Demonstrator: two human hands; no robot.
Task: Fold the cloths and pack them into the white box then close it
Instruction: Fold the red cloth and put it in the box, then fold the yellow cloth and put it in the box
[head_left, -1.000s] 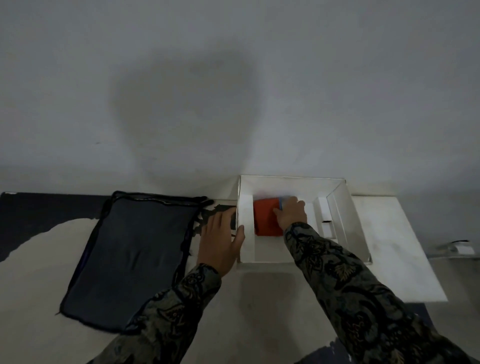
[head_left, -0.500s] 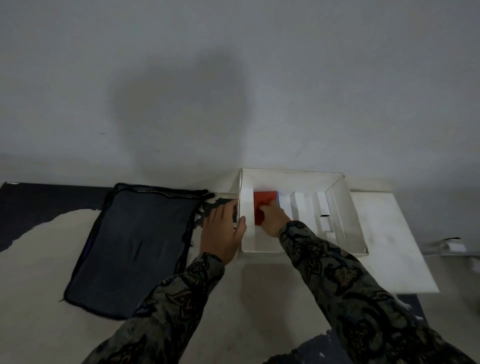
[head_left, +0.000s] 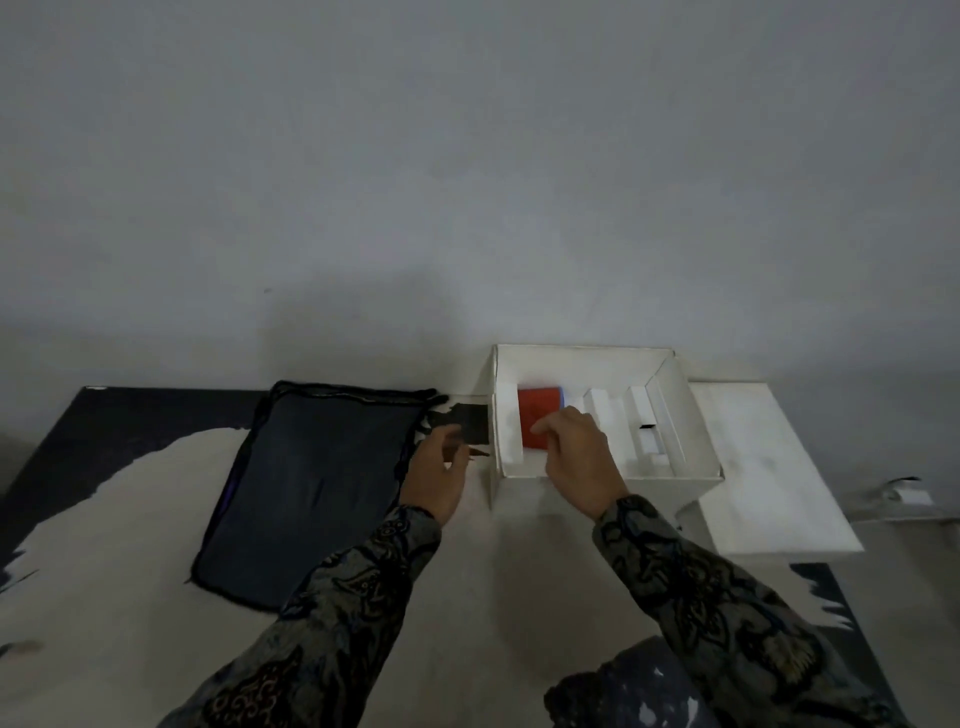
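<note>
dark cloth (head_left: 311, 488) flat, unfolded, left of left hand (head_left: 439, 475), whose loosely curled fingers hold nothing. looks soft, light; take it by its corners. right hand (head_left: 576, 460) fingers relaxed over red folded cloth (head_left: 537, 415) in white box (head_left: 691, 415).

Dim, flat, greyish light; a soft broad shadow falls on the wall (head_left: 363, 291), edges bowed by wide-angle distortion.
</note>
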